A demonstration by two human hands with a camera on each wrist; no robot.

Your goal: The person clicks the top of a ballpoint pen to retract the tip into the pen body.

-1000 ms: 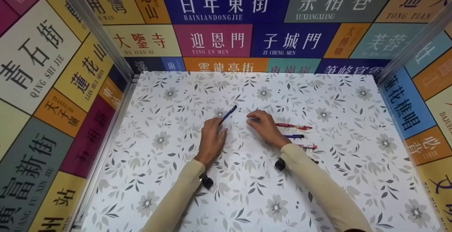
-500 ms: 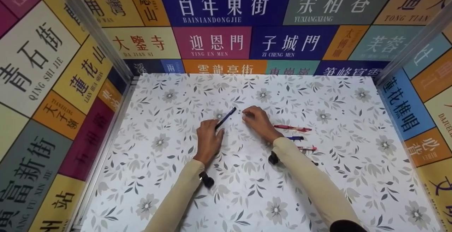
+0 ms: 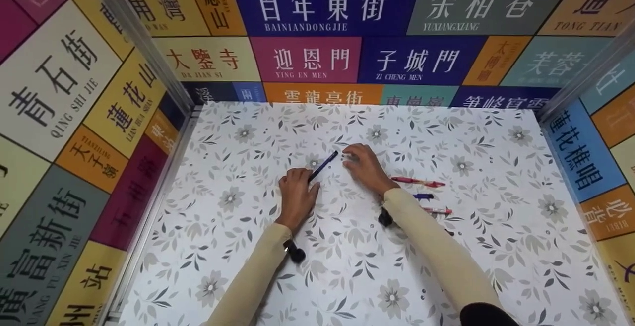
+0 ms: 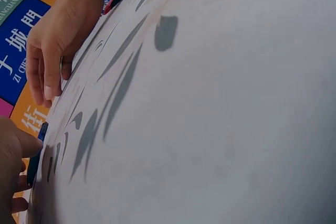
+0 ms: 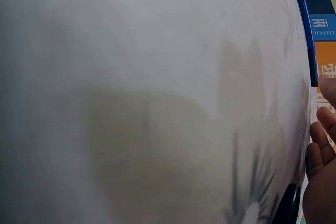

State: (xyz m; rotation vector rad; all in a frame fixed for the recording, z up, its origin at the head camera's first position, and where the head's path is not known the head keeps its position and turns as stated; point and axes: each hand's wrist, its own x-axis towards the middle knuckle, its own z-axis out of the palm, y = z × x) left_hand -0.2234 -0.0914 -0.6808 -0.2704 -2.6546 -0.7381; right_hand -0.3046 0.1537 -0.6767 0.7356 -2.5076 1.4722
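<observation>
In the head view my left hand (image 3: 298, 194) pinches the near end of a slim blue pen (image 3: 323, 165), which slants away to the right with its dark tip farthest. The left wrist view shows the thumb and fingers of that hand around the blue pen (image 4: 37, 156), low over the cloth. My right hand (image 3: 367, 167) hovers just right of the pen's far end, fingers loosely bent and nothing in them. In the right wrist view the blue pen (image 5: 310, 35) points down toward the fingers of the right hand (image 5: 321, 156).
Right of the right forearm lie a red pen (image 3: 416, 182), another blue pen (image 3: 423, 196) and a white-and-red pen (image 3: 436, 211), partly behind the sleeve. A dark tip (image 3: 450, 232) shows below them. Panels with printed characters (image 3: 307, 60) wall in the flower-patterned tabletop (image 3: 392, 266).
My right hand has shifted slightly left and away, nearer the pen's far end. The left hand keeps hold of the pen in much the same place. The head view has shifted a little.
</observation>
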